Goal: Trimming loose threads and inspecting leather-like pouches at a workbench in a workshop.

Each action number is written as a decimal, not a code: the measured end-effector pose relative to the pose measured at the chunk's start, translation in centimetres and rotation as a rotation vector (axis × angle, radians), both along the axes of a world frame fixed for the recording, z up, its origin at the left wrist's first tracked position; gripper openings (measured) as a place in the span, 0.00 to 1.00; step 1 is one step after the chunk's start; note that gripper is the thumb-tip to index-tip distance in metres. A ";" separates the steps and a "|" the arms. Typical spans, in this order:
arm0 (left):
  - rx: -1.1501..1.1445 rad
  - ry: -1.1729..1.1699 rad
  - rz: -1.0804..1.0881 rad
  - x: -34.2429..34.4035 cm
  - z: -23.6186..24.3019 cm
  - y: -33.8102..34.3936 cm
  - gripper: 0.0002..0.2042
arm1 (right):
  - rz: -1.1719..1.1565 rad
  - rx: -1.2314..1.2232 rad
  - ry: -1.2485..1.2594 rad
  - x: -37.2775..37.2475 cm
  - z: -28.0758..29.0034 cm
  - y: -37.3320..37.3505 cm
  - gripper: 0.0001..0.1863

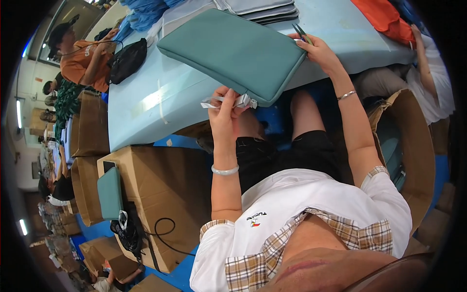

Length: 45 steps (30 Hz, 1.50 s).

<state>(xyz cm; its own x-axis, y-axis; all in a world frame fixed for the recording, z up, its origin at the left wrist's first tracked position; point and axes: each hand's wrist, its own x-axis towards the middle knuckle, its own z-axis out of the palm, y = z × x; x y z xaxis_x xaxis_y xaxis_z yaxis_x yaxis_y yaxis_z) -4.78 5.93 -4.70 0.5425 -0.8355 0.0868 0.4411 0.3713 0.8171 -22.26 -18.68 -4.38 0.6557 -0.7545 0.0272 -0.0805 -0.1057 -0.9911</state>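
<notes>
A flat green zippered sleeve [233,53] lies tilted across the near edge of the table, its lower corner jutting out over my lap. My left hand [224,108] is closed at its near edge, pinching a crumpled silvery-white strip [242,101] beside that corner. At the sleeve's right end, my right hand [318,52] is closed around small dark thread snips [301,34], whose blades point up and away. The fingers of my right hand also meet the sleeve's edge. What lies under the sleeve is hidden.
The pale blue covered table [141,109] carries stacked grey pieces [262,10], blue fabric [146,17] and a black bag [128,61]. Another green sleeve [110,194] rests on a cardboard box [165,194] at left. An open carton [413,155] stands right. Co-workers sit on both sides.
</notes>
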 end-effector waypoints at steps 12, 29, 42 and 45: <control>0.002 0.077 -0.024 0.9 -0.5 -1.8 0.09 | 0.006 -0.066 0.105 1.0 1.1 -0.6 0.15; -0.043 0.078 -0.042 -1.8 0.5 -2.9 0.09 | -0.204 -0.085 -0.012 0.9 -0.9 -1.8 0.16; -0.003 0.062 -0.076 -2.5 -0.9 -3.3 0.06 | -0.005 -0.796 -0.072 -1.1 5.0 4.0 0.22; 0.002 0.070 -0.095 -2.3 -1.2 -3.2 0.05 | -0.019 -0.965 0.167 -1.3 7.3 7.0 0.19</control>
